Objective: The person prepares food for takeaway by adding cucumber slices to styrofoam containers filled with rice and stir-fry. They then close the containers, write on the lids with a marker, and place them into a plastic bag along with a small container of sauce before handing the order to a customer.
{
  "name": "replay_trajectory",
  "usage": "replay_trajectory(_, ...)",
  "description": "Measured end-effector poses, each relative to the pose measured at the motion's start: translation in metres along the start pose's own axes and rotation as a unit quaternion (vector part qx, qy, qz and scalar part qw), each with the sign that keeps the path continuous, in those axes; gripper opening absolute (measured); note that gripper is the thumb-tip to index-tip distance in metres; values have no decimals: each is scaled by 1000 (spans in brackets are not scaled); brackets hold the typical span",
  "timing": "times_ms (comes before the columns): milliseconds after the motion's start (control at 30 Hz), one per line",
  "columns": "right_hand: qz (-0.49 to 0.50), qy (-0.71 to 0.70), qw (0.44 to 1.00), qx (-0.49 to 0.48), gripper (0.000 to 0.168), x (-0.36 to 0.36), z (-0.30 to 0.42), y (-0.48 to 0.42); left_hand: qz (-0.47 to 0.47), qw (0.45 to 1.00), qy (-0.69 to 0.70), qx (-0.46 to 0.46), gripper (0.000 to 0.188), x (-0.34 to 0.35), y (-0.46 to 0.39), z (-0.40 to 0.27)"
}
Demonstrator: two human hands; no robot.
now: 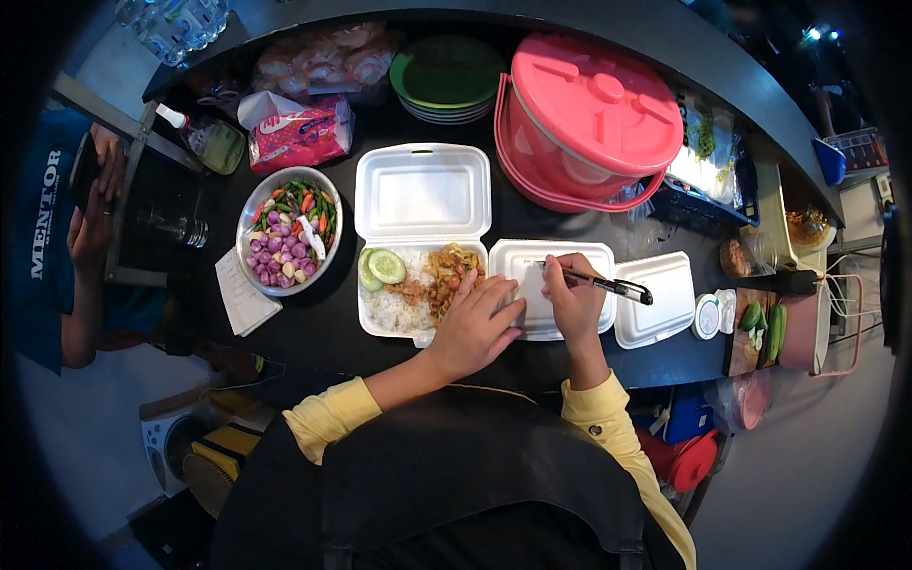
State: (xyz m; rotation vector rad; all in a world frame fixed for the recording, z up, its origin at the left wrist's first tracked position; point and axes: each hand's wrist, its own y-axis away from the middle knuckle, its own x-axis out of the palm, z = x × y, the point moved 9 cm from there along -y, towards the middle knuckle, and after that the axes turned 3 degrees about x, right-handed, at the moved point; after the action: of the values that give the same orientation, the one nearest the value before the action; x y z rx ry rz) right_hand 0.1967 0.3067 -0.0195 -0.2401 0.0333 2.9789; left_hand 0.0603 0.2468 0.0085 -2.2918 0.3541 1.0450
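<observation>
A black pen [611, 282] is in my right hand [576, 303], its tip on the lid of a closed white foam takeaway box [514, 265]. Small writing shows near the tip. My left hand [476, 317] rests with fingers spread on that lid's left edge, partly hiding the open foam box [422, 192] to its left. Inside the open box lie white rice [396, 312], cucumber slices [387, 266], fried shallots [411, 291] and a saucy cooked dish [452, 269]. Another closed foam box [655, 299] sits to the right.
A steel bowl [242, 265] of shallots and chillies stands left, beside a notepad [244, 293]. Behind are a tissue pack [303, 133], stacked plates [447, 71] and a lidded pink bucket [591, 121]. Cucumbers [776, 331] lie right on a wooden board. A person [50, 235] sits at far left.
</observation>
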Motion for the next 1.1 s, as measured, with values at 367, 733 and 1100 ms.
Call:
replay_trajectory(367, 3, -15, 1000, 4, 17, -2, -4, 0, 2, 1000, 3, -1, 40, -1, 0, -1)
replay_trajectory(733, -6, -35, 999, 12, 16, -3, -3, 1, 1, 1000, -1, -2, 40, 0, 0, 0)
replay_trajectory(1100, -9, -30, 1000, 0, 15, -4, -4, 1, 2, 1000, -1, -4, 39, 1, 0, 0)
